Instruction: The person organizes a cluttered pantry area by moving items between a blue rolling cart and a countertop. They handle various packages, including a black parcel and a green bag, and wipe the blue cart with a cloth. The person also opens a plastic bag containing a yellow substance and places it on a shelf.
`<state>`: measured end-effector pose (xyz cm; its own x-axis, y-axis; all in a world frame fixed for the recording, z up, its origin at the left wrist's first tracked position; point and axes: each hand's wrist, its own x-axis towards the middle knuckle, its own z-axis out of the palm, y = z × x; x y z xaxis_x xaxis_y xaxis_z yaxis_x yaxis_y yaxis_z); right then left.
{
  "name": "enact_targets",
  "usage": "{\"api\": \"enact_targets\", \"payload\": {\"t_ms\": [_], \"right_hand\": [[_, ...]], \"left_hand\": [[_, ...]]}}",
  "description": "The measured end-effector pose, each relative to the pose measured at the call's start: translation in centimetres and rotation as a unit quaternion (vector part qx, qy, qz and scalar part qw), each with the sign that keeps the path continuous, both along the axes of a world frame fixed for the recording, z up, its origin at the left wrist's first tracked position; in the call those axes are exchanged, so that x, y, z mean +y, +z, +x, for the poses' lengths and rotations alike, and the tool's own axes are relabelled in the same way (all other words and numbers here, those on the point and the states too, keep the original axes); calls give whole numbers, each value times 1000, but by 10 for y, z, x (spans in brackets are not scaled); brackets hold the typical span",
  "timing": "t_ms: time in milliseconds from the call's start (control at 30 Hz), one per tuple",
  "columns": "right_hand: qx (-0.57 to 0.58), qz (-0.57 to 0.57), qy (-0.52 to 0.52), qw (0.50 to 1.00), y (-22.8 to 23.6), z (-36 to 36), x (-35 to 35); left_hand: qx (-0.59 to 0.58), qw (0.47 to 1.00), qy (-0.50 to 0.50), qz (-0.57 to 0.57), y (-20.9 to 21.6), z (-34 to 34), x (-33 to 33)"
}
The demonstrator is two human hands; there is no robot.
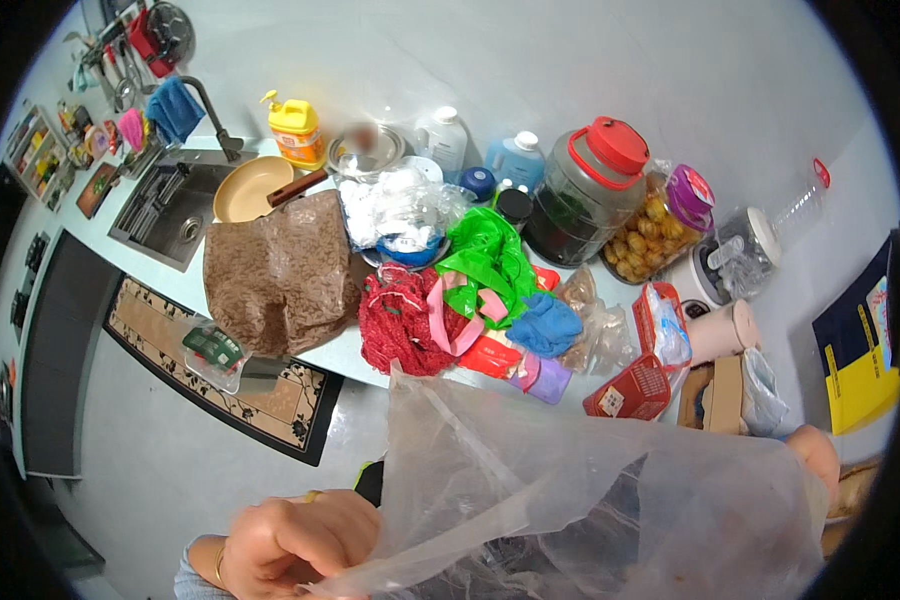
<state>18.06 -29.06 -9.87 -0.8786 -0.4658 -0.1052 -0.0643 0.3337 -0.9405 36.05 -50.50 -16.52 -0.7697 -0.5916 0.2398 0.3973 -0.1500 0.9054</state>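
Note:
A large translucent plastic bag (610, 490) is stretched between my hands in front of the counter. My left hand (300, 540) pinches its lower left edge between thumb and fingers. At the far right, my right hand (815, 455) grips the bag's other side; most of its fingers are behind the plastic. Just beyond the bag, on the counter, lie a dark red mesh cloth (400, 325), a bright green plastic bag (490, 260), a crumpled blue cloth (545, 325) and a red printed packet (630, 388).
A brown patterned cloth (280, 275) overhangs the counter's front edge, near a pan (253, 190) and the sink (185, 215). Farther back stand a yellow pump bottle (296, 130), a red-lidded jar (585, 200) and a purple-lidded jar (660, 225). A cardboard box (712, 397) sits at right.

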Motion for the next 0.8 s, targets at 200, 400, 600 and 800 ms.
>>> {"api": "enact_targets", "payload": {"t_ms": [200, 400, 600, 800], "right_hand": [[-13, -2, 1, 1000, -12, -2, -3], [-18, -17, 5, 1000, -15, -1, -7], [-18, -39, 8, 999, -16, 5, -11], [-7, -65, 3, 998, -16, 6, -20]], "left_hand": [[54, 980, -177, -78, 11, -2, -15], [87, 977, -155, -118, 16, -1, -16], [95, 971, -178, -127, 14, 3, -20], [174, 951, -222, -124, 10, 6, -27]]}}
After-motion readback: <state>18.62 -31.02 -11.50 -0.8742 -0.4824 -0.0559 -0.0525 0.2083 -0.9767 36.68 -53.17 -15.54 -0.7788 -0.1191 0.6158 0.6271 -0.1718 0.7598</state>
